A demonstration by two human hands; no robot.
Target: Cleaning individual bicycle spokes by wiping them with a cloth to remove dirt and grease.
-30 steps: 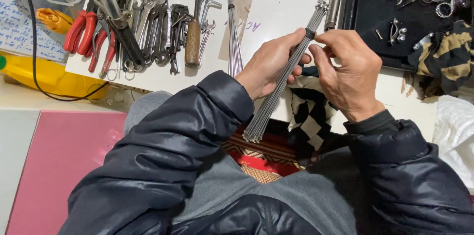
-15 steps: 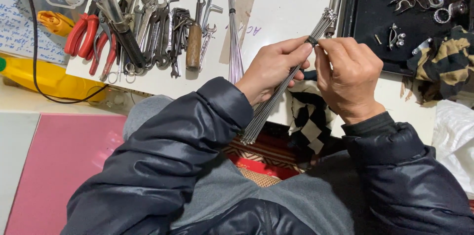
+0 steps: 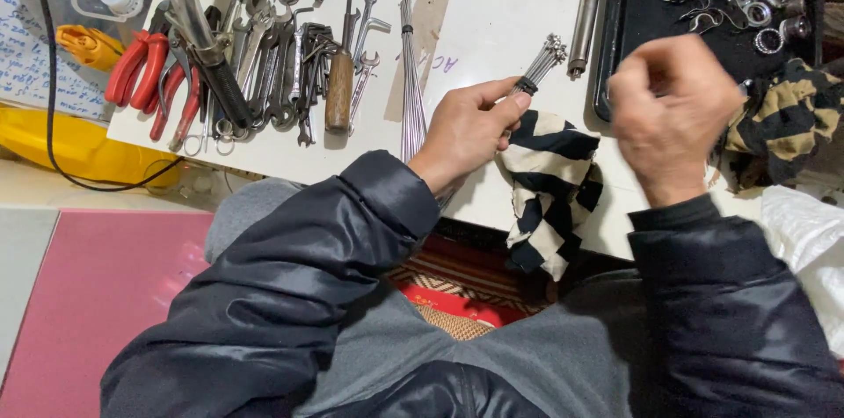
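steel spoke bundle [image 3: 538, 65] now gripped by left hand [image 3: 464, 132] alone; right hand [image 3: 673, 110] has let go, fingers loosely curled, empty, blurred.

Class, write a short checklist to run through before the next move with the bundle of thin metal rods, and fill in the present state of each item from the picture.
1. Left hand has a firm grip on the bundle of rods: ok.
2. Black band sits around the bundle near its top: ok.
3. Right hand is off the bundle: ok, though blurred.
4. Right hand holds something: cannot tell.
5. Striped cloth lies under the bundle: ok.
6. Second bundle lies apart on the white board: ok.
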